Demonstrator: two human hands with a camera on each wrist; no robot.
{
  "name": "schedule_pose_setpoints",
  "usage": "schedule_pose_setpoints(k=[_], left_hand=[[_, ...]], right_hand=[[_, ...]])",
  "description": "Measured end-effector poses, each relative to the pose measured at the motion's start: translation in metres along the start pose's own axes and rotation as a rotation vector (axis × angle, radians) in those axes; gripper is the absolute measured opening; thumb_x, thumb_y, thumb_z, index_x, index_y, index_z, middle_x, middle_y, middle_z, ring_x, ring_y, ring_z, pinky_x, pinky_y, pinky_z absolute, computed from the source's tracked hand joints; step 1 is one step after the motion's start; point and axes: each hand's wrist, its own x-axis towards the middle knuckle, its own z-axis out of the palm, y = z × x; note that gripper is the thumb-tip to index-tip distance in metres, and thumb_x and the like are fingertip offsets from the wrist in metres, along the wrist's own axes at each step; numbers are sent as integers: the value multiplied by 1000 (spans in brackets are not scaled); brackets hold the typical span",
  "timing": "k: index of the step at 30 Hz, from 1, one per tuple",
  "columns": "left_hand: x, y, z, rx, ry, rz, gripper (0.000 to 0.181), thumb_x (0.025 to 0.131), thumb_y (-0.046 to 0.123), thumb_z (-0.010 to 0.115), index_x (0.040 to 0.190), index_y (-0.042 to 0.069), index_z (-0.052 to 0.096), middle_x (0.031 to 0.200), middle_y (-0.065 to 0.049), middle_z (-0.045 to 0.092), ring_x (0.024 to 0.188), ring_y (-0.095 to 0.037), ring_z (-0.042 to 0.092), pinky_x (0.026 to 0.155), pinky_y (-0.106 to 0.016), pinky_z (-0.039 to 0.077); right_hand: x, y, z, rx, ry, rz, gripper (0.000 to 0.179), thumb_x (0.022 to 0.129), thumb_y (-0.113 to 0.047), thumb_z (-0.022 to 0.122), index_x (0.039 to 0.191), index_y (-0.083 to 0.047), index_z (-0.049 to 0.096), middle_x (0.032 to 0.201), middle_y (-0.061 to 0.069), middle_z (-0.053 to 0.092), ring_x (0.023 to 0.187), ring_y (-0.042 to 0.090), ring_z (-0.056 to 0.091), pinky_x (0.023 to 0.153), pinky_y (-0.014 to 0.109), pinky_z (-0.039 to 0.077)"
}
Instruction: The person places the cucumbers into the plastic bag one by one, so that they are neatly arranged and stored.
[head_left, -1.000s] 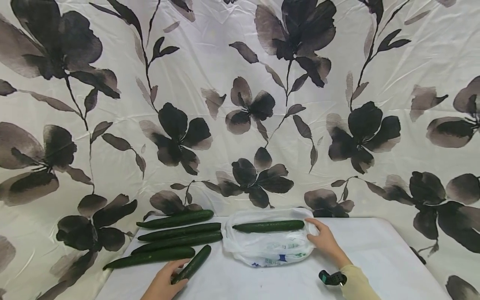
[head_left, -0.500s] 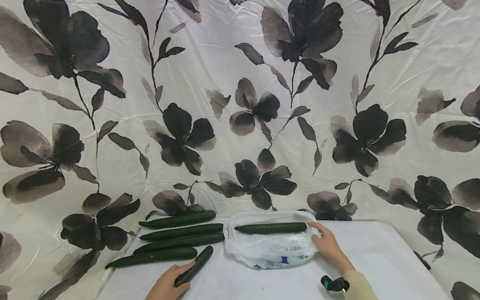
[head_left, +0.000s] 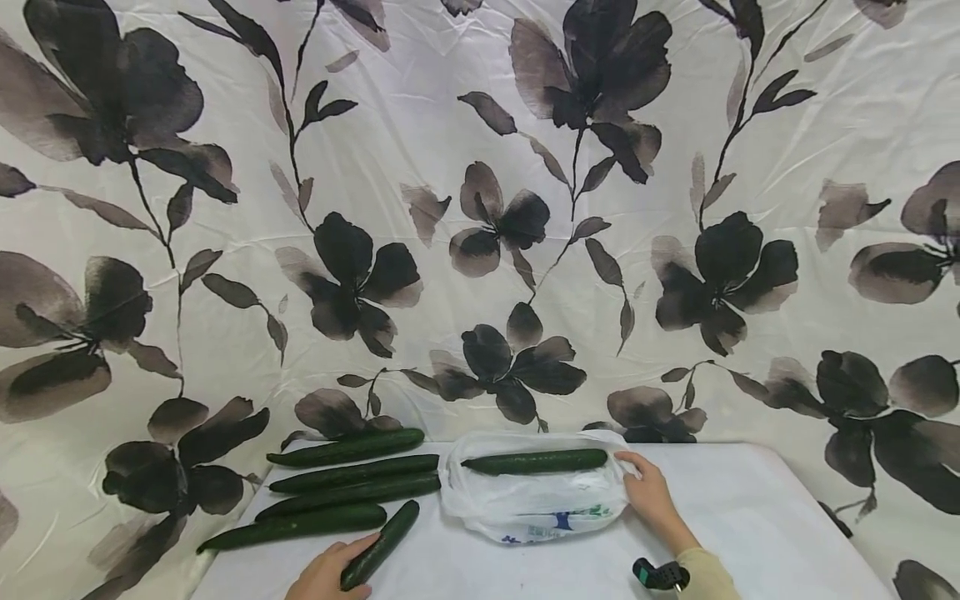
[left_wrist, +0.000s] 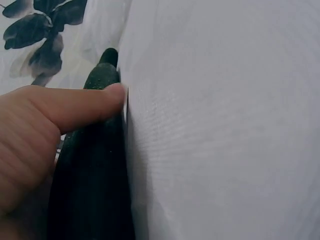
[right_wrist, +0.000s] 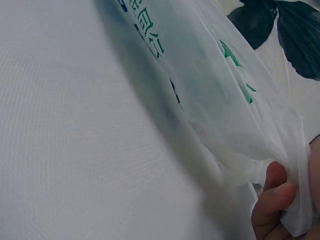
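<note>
My left hand (head_left: 330,573) grips a dark green cucumber (head_left: 381,546) near the table's front, its far end angled to the right. The thumb lies across that cucumber (left_wrist: 95,175) in the left wrist view; the other fingers are mostly hidden. With my right hand (head_left: 651,497) I pinch the right edge of a white plastic bag (head_left: 517,512), printed in blue and green. Another cucumber (head_left: 536,462) lies lengthwise in the mouth of the bag. Thin folds of the bag (right_wrist: 235,120) run into my curled fingers (right_wrist: 272,200) in the right wrist view.
Several more cucumbers (head_left: 352,475) lie roughly side by side on the left of the white table (head_left: 750,517). Behind it hangs a white cloth (head_left: 420,108) with dark flowers. A black device (head_left: 660,574) sits at my right wrist, by a pale yellow sleeve (head_left: 705,575).
My left hand has closed more firmly around the cucumber, which has shifted slightly. The right hand stays at the edge of the bag. The whole head view shifts a little.
</note>
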Motion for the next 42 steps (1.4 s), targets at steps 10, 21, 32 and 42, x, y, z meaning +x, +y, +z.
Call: schedule_pose_setpoints(k=[10,21,32,42], left_hand=[[-4,11,5,93,97,-156,58,79,16,76,135,16,59,91,-4,56,73,-19,52,63,-45,47],[-5,12,4,46,100,-132,54,82,14,75,133,18,58,97,-2,59,81,-23,58,66,-46,49],[-12,21,-6,52,165,-77,55,82,14,77,134,21,58,104,0,58,89,-22,57,72,-48,49],[-9,39,-6,79,261,-30,61,79,11,80,130,36,59,104,7,57,87,-16,54,66,-40,47]], right_hand=[[1,0,2,10,-51,28,52,86,-12,70,134,-1,54,143,27,42,135,48,29,108,60,22],[-2,0,8,11,-40,7,52,81,7,56,132,0,55,142,31,40,135,51,27,107,63,21],[0,2,9,17,-92,12,59,80,9,55,138,-2,51,145,28,39,136,48,27,108,61,22],[1,-2,6,19,-96,-12,57,80,8,55,136,-1,53,143,28,41,135,49,28,107,62,22]])
